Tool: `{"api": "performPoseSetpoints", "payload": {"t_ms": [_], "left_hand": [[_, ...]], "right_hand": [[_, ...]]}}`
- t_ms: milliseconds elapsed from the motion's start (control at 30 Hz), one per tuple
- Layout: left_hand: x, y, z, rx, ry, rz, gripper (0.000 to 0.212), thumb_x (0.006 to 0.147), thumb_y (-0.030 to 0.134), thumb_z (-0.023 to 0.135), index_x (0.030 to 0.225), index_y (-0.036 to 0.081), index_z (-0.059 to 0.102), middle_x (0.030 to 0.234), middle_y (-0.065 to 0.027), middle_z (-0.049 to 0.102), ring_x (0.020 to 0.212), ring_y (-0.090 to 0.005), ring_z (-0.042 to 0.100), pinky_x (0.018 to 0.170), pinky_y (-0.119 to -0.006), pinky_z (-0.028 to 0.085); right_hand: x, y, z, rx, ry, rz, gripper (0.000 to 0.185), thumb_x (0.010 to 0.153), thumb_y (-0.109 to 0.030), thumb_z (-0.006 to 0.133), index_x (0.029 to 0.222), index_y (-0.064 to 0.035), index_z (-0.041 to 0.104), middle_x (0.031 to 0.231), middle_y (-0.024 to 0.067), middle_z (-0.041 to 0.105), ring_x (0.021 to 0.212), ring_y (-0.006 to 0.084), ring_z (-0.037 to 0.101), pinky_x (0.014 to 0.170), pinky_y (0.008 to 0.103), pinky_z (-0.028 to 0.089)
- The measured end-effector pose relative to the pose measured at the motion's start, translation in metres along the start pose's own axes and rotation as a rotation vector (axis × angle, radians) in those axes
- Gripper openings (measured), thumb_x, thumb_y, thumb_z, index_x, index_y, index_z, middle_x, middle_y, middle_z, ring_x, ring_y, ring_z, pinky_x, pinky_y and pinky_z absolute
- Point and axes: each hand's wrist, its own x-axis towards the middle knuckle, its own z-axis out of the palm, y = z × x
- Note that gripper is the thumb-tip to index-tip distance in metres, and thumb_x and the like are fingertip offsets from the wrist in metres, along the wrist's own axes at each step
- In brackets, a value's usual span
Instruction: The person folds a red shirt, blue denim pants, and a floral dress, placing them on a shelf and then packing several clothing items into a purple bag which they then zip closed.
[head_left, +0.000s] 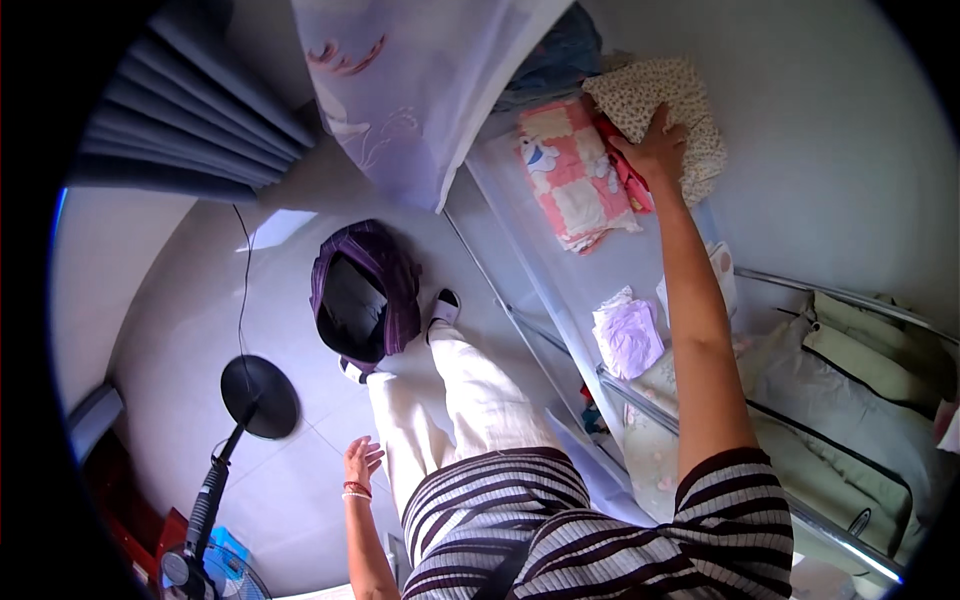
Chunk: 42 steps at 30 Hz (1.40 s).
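Note:
My right hand reaches out to the far end of a bunk-like metal frame and rests, fingers spread, on a folded cream cloth with a small floral print. Under and beside that hand a red cloth shows partly. Left of it lies a folded pink-and-cream checked textile with cartoon figures. A crumpled lilac cloth sits nearer to me. Low by my thigh, my left hand hangs with its fingers apart and nothing in it. An open purple bag stands on the floor at my feet.
A metal rail runs along the right, with a pale green zipped bag behind it. A lilac curtain hangs ahead. At left stand a fan's round black base, its cord and a grey-blue curtain.

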Motion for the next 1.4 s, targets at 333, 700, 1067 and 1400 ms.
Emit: {"api": "performPoseSetpoints", "payload": {"t_ms": [333,700,1067,1400], "left_hand": [[0.009,-0.041,-0.029,-0.125,0.087,-0.130,0.031,0.085,0.031,0.054,0.106,0.008,0.053,0.088,-0.0077,0.062,0.078,-0.0185,0.062,0.066,-0.029,0.048],[0.008,-0.043,-0.002,-0.242,0.048,-0.108,0.031,0.088,0.025,0.050,0.111,0.004,0.051,0.090,-0.0107,0.062,0.080,-0.0193,0.062,0.069,-0.029,0.049],[0.072,-0.080,0.024,0.674,0.222,-0.174,0.105,0.060,0.034,0.077,0.137,0.003,0.013,0.120,-0.0239,0.041,0.100,-0.0388,0.050,0.084,-0.040,0.043],[0.116,-0.100,-0.014,0.475,0.366,-0.022,0.090,0.052,0.018,0.079,0.126,-0.003,0.032,0.120,-0.0217,0.043,0.110,-0.0355,0.043,0.095,-0.038,0.035]], "right_hand": [[0.024,-0.014,0.021,-0.010,0.036,0.309,0.091,0.069,-0.047,0.060,0.138,-0.0109,0.012,0.125,0.0389,0.024,0.102,0.0537,0.046,0.082,0.0503,0.043],[-0.035,-0.027,0.000,0.047,0.372,-0.035,0.090,0.066,-0.052,0.066,0.133,-0.0057,0.028,0.127,0.0258,0.031,0.117,0.0385,0.035,0.096,0.0472,0.032],[-0.448,-0.222,0.174,0.816,-0.780,-0.615,0.026,0.070,0.002,0.060,0.096,0.0004,0.058,0.089,0.0147,0.053,0.086,0.0318,0.053,0.075,0.0353,0.043],[-0.470,-0.386,0.509,0.274,-0.996,-0.494,0.034,0.065,-0.015,0.062,0.097,-0.0025,0.061,0.106,0.0199,0.056,0.100,0.0345,0.053,0.082,0.0417,0.045]]}}
